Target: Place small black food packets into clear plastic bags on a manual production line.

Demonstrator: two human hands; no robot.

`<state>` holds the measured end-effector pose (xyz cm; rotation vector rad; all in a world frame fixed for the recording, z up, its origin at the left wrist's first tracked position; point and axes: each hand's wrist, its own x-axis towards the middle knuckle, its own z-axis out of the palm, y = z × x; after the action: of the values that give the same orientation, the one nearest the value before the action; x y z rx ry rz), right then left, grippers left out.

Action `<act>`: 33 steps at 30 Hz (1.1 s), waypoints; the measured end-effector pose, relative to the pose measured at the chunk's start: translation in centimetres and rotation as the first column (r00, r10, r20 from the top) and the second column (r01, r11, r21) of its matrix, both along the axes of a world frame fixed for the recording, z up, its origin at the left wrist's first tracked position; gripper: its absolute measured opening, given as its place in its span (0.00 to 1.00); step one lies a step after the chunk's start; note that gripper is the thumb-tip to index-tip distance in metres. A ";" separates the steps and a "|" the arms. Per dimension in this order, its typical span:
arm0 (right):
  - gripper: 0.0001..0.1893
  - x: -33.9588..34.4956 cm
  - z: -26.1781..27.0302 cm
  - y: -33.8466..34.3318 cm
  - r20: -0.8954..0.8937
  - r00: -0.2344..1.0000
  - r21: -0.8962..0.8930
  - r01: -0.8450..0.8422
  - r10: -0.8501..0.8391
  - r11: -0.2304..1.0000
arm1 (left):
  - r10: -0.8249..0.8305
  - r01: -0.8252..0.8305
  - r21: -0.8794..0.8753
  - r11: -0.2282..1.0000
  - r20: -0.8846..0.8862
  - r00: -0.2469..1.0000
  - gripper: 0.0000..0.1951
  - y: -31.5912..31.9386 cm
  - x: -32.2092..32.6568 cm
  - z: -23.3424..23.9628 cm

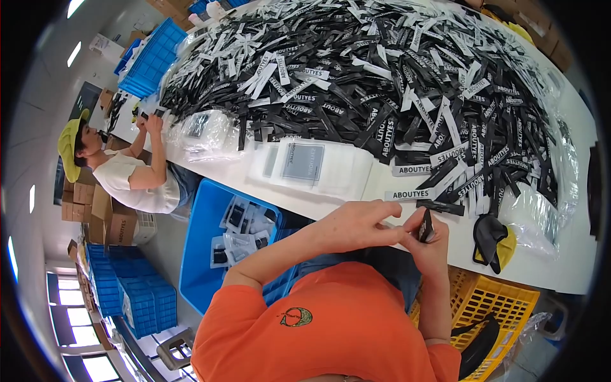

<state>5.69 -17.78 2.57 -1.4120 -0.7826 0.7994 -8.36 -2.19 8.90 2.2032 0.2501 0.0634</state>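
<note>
My right hand (427, 238) grips a small black packet (426, 225) upright near the table's front edge. From the left, my left hand (370, 224) reaches to it, its fingertips meeting those of my right hand; whether they hold anything is hidden. Beyond both hands lies a wide heap of narrow black and white printed packets (329, 110). A stack of clear-and-white plastic bags (310, 167) with a grey printed panel lies flat on the white table (382, 179), left of the heap's near edge. A black and yellow folded item (494, 243) rests to the right of my hands.
A blue bin (195, 267) holding filled clear bags (238, 243) stands below the table at my left. A yellow crate (496, 305) with a black item stands at the lower right. At the left, a co-worker (138, 176) handles small items beside a blue crate (152, 57) on the table.
</note>
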 end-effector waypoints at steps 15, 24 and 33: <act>0.08 1.1 0.6 0.5 -0.598 0.801 -0.078 -0.035 -0.018 0.996 | 0.170 -0.070 -0.337 0.939 0.278 0.946 0.07 0.1 0.5 -3.7; 0.08 -1.2 -1.4 1.8 -0.628 0.771 0.378 0.185 0.105 0.907 | 0.364 -0.015 -0.944 0.329 0.112 0.925 0.13 -1.8 2.2 -5.4; 0.05 -0.5 -1.8 1.7 0.389 0.795 0.329 0.351 -0.465 0.877 | 0.224 -0.006 -0.927 0.374 0.084 0.971 0.43 -1.4 2.2 -6.8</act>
<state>5.22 -16.11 0.76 -1.4925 -0.8501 0.0148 -6.13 -3.61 2.05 0.9946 0.2421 0.1746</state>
